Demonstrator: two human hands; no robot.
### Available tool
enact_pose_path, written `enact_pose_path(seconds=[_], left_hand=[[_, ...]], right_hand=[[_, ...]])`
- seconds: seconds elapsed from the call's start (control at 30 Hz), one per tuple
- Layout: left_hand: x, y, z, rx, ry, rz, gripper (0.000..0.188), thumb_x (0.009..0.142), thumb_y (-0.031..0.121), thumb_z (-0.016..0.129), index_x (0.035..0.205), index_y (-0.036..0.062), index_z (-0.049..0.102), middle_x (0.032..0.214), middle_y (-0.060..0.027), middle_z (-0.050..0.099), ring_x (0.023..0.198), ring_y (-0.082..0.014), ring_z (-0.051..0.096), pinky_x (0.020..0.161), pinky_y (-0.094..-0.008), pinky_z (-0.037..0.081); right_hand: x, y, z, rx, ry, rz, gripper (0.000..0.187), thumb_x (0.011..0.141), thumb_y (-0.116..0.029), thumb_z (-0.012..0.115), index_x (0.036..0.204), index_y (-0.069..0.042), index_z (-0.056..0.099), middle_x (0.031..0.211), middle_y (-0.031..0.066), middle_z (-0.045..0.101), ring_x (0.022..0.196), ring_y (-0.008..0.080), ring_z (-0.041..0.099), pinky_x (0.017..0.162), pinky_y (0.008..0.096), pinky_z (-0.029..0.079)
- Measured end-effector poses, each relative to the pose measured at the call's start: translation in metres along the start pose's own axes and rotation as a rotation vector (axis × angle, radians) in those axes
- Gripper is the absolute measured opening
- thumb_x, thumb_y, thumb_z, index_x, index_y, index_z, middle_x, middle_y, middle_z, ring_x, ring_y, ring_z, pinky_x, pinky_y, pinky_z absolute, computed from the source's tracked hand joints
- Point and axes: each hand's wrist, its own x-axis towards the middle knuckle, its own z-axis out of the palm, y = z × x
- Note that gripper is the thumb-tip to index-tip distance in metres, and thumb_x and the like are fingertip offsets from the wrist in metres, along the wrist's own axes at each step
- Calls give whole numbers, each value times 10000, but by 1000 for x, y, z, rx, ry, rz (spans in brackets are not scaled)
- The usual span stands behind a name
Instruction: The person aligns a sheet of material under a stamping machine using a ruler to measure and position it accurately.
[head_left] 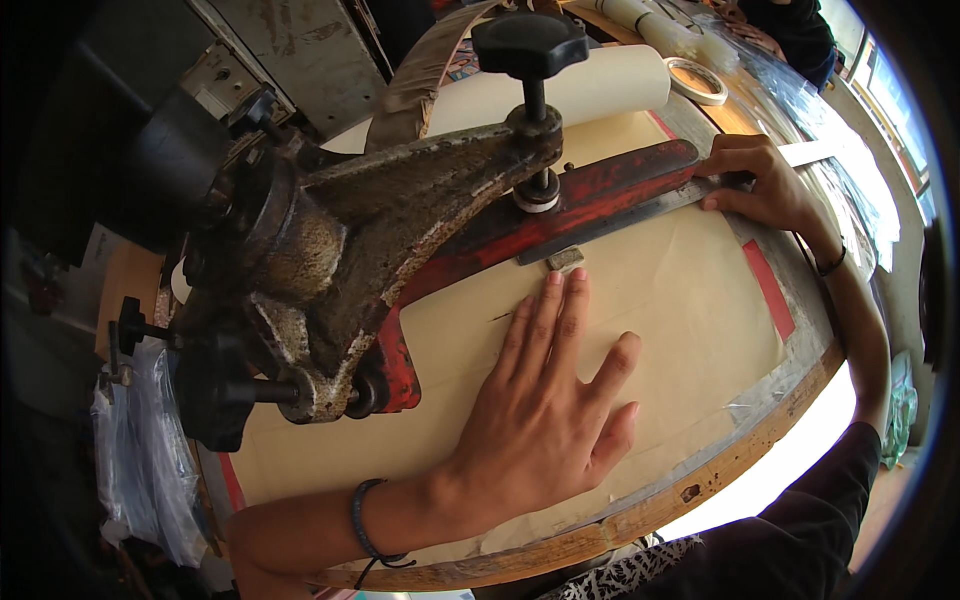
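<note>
My left hand [545,400] lies palm down over a cream sheet [680,300], its fingers stretched out. Two of its fingertips reach the edge of a small grey-brown block [566,258] on the sheet. Just beyond the block, a flat metal strip [620,218] runs along a worn red metal bar [560,205]. At the far right end of the bar, my right hand [760,185] is closed, fingers and thumb around the strip's end. A heavy dark metal clamp arm [400,210] with a black knob [530,45] stands over the bar, left of my hands.
Red tape [768,290] marks the sheet's right side. The worktop has a curved wooden edge [700,490]. Behind the bar are a thick white roll [600,85] and a tape ring [697,82]. Clear plastic [150,450] hangs at left. Another person's dark sleeve [795,35] shows far right.
</note>
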Motion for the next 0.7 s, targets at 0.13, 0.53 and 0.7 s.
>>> enact_pose_path(seconds=[0.13, 0.53, 0.7], left_hand=[[-1, -1, 0, -14, -16, -11, 491, 930, 317, 644, 1343, 81, 522, 1524, -416, 307, 1396, -600, 362, 1140, -648, 345], [2, -1, -2, -13, -28, -44, 505, 927, 324, 649, 1358, 116, 486, 1516, -463, 251, 1383, -644, 330, 1130, -677, 334], [3, -2, -1, -17, -6, -33, 507, 923, 327, 656, 1359, 128, 490, 1506, -451, 261, 1358, -636, 355, 1116, -673, 350]], right_hand=[[1, -6, -2, -3, -18, 27, 414, 821, -223, 854, 1163, -8, 763, 865, 116, 679, 768, 238, 627, 703, 384, 470], [1, -2, -3, 9, -27, 15, 413, 844, -250, 839, 1164, -1, 763, 854, 120, 686, 760, 240, 637, 706, 379, 472], [2, -7, -6, -14, -41, -12, 424, 845, -254, 840, 1179, -5, 761, 851, 121, 697, 759, 238, 641, 711, 374, 478]])
